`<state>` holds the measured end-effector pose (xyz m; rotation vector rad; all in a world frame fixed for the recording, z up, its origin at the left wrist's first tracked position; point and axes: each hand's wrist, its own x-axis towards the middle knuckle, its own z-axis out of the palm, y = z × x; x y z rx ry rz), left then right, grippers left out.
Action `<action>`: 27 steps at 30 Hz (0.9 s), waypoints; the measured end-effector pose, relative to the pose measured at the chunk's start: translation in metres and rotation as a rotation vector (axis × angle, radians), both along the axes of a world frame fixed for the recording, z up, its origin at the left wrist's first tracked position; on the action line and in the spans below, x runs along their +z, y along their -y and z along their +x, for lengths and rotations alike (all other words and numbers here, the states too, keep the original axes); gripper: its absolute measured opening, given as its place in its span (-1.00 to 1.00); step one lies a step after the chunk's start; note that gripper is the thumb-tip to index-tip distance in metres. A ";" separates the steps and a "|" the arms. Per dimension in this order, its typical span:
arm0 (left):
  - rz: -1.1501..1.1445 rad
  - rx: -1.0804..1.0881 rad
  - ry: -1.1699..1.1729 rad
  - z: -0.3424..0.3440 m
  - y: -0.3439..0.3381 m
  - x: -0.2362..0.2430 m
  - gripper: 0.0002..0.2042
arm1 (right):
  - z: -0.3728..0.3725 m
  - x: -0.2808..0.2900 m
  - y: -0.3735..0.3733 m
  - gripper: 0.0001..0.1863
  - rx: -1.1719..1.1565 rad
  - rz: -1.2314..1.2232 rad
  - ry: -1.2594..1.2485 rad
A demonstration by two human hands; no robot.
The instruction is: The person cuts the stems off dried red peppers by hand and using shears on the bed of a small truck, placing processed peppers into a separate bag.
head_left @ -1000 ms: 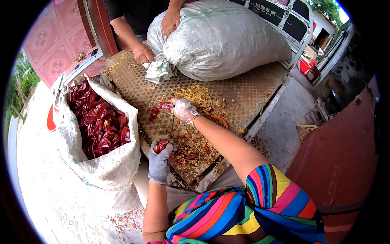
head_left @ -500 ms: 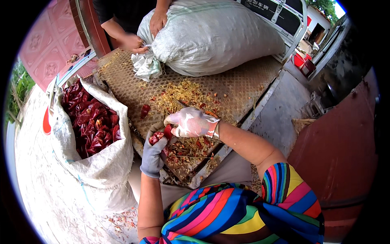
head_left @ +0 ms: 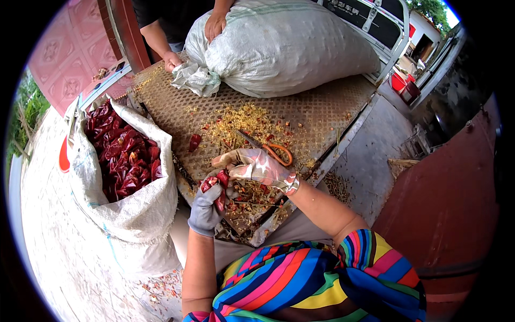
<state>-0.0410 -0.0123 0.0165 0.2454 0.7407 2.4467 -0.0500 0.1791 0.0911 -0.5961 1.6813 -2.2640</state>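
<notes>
Head camera — a person in a brightly striped top (head_left: 316, 290) is holding dried red chillies (head_left: 220, 202) over the near corner of a textured metal bed (head_left: 324, 114). The left hand (head_left: 204, 211), in a grey glove, is clasping the chillies, which are showing at its top and along its right side. The right hand (head_left: 255, 165), in a pale patterned glove, is meeting them from the other side, its fingertips lying right at the upper chilli; whether they are gripping it cannot be told from this angle. The two hands are working close together, the chillies sitting between them.

Just beyond the right hand, scissors (head_left: 264, 145) with orange handles are lying on the bed, blades pointing away to the left. Yellow seeds (head_left: 241, 119) are covering the middle of the bed, while red scraps and stems (head_left: 249, 201) are littering the corner beneath the hands. A loose chilli (head_left: 195, 142) is lying farther out, apart from both gloves.

At left, an open white sack (head_left: 134, 225) is standing beside the bed, holding a heap of dark red chillies (head_left: 126, 161). Across the bed, another person's hands (head_left: 215, 26) are touching a bulging white sack (head_left: 295, 51) — one is resting on its side, the other is at its gathered end.
</notes>
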 end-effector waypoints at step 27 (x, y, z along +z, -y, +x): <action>-0.369 0.089 -0.054 0.031 -0.021 0.008 -0.96 | 0.024 -0.077 0.014 -0.79 -0.425 0.443 -0.072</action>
